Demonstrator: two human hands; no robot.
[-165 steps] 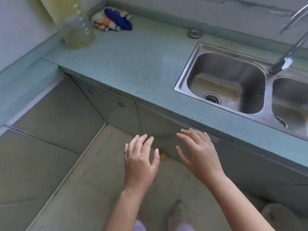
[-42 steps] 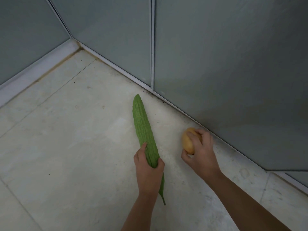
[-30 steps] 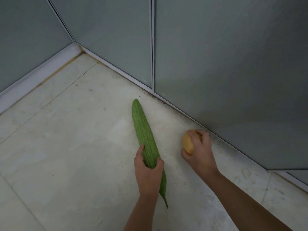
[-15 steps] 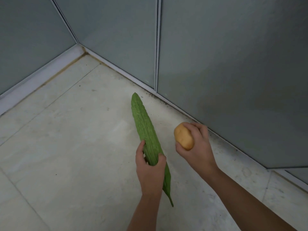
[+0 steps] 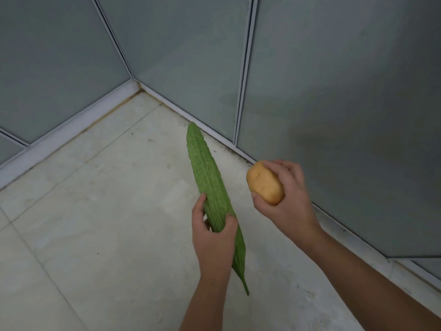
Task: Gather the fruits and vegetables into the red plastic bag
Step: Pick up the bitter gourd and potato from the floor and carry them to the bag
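A long green bitter gourd (image 5: 207, 173) with a bumpy skin is held off the floor, its blunt end pointing away from me and its thin tail toward me. My left hand (image 5: 212, 237) grips it around its lower half. A small yellow-brown potato (image 5: 263, 181) sits in my right hand (image 5: 286, 199), whose fingers curl round it, just right of the gourd. No red plastic bag is in view.
Grey-green cabinet doors (image 5: 334, 103) rise ahead and to the right, meeting another run of doors (image 5: 47, 68) at a corner. A pale kickboard (image 5: 71, 130) runs along their base. Pale floor tiles (image 5: 95, 223) spread left and below my hands.
Since a second ago both hands have lifted off the floor, carrying the gourd and the potato upward. Earlier still, my hands were empty above the floor by the counter.
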